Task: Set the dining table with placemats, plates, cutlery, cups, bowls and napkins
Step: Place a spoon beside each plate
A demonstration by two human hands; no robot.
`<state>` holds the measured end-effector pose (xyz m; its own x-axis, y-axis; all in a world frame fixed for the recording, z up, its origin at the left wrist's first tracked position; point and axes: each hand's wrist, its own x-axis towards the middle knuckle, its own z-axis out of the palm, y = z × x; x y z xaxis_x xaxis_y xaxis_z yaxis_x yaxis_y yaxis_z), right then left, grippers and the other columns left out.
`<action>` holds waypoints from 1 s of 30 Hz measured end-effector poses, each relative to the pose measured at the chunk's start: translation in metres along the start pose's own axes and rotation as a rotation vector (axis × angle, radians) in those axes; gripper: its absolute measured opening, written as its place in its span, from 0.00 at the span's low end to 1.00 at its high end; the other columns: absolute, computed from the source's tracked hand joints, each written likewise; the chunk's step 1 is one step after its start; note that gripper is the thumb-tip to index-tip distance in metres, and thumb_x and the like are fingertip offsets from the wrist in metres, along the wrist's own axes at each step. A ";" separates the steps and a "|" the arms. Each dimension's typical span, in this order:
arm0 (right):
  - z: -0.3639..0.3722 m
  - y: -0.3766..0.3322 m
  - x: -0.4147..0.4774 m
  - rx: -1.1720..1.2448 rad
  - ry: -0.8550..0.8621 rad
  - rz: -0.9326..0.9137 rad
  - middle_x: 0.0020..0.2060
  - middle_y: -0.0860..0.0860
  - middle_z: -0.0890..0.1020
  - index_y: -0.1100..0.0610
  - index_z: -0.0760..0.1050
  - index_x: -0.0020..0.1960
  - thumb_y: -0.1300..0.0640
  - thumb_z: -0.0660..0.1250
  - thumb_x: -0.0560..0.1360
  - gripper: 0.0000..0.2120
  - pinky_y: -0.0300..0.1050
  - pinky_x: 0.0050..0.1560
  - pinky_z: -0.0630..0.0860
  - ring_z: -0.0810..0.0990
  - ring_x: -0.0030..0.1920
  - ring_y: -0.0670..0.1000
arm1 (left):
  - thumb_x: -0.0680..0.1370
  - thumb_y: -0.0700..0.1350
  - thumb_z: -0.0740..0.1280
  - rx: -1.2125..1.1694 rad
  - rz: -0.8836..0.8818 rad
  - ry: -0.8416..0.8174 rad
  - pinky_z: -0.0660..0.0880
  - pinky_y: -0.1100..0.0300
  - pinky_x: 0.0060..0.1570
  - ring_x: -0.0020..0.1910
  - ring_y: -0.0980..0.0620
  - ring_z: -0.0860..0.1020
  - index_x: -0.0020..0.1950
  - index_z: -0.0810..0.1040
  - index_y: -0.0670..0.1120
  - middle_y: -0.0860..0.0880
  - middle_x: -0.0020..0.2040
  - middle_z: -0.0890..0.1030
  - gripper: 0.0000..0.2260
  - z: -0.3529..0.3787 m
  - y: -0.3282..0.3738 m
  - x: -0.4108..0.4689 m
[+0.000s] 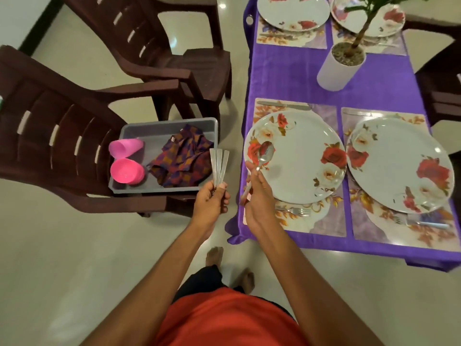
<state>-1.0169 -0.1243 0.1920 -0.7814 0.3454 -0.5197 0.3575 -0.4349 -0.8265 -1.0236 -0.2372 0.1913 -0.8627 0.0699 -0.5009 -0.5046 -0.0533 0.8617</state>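
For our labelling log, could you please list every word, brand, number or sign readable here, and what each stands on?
No text can be read anywhere in this view.
Small pale tag on the folded checked cloth napkins in the grey rectangular tray: too small to read.
White floral plates, pink plastic cups, steel spoons: no lettering visible.

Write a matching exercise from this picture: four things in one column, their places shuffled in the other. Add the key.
Things:
1 spoon
2 pink cups
3 fork
4 plant pot

Places:
A in the grey tray on a chair
B on the purple cloth, mid-table
C in the right hand, over a plate
D on a placemat, beside a plate

Pairs: 1-C, 2-A, 3-D, 4-B
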 end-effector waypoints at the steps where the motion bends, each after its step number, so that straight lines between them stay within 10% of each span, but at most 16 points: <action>1: -0.003 -0.003 -0.002 0.056 0.020 0.038 0.44 0.45 0.78 0.37 0.83 0.54 0.43 0.63 0.82 0.10 0.44 0.47 0.73 0.73 0.42 0.44 | 0.83 0.43 0.62 0.011 -0.013 -0.021 0.70 0.65 0.31 0.33 0.56 0.73 0.52 0.76 0.44 0.49 0.37 0.78 0.04 0.000 -0.001 -0.001; 7: -0.004 -0.009 -0.018 0.357 0.036 0.156 0.68 0.49 0.75 0.38 0.78 0.64 0.43 0.62 0.80 0.14 0.52 0.68 0.71 0.70 0.69 0.48 | 0.77 0.42 0.72 0.080 -0.044 -0.091 0.70 0.64 0.28 0.26 0.58 0.71 0.46 0.73 0.43 0.54 0.28 0.75 0.08 0.004 -0.006 0.000; 15: 0.009 0.003 -0.015 0.514 0.154 0.117 0.66 0.51 0.79 0.38 0.80 0.61 0.43 0.64 0.80 0.11 0.62 0.69 0.73 0.74 0.69 0.54 | 0.73 0.38 0.76 0.148 -0.027 -0.245 0.72 0.62 0.30 0.31 0.54 0.75 0.41 0.71 0.44 0.45 0.36 0.80 0.13 -0.003 0.002 0.018; 21: -0.025 0.004 -0.018 0.448 0.197 0.045 0.50 0.53 0.82 0.52 0.80 0.61 0.55 0.65 0.82 0.10 0.39 0.40 0.76 0.79 0.46 0.47 | 0.72 0.34 0.75 0.188 -0.051 -0.315 0.70 0.61 0.26 0.36 0.44 0.76 0.39 0.69 0.45 0.43 0.38 0.84 0.16 0.000 0.011 0.030; 25: -0.077 0.008 -0.030 0.404 0.322 0.051 0.43 0.54 0.83 0.60 0.80 0.51 0.62 0.70 0.77 0.03 0.40 0.43 0.80 0.83 0.46 0.50 | 0.71 0.34 0.76 0.322 -0.054 -0.368 0.70 0.64 0.25 0.30 0.50 0.77 0.38 0.69 0.45 0.41 0.37 0.81 0.16 0.010 0.007 0.029; 30: -0.137 0.024 -0.042 0.143 0.391 0.041 0.42 0.59 0.80 0.66 0.79 0.51 0.67 0.73 0.75 0.06 0.42 0.46 0.83 0.83 0.47 0.54 | 0.70 0.35 0.78 0.430 -0.053 -0.346 0.82 0.51 0.44 0.41 0.42 0.83 0.38 0.71 0.46 0.35 0.41 0.81 0.16 0.027 -0.026 0.022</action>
<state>-0.9058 -0.0349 0.1645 -0.5049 0.6036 -0.6170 0.2877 -0.5562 -0.7796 -1.0282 -0.2074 0.1601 -0.7386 0.3880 -0.5513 -0.4256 0.3658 0.8277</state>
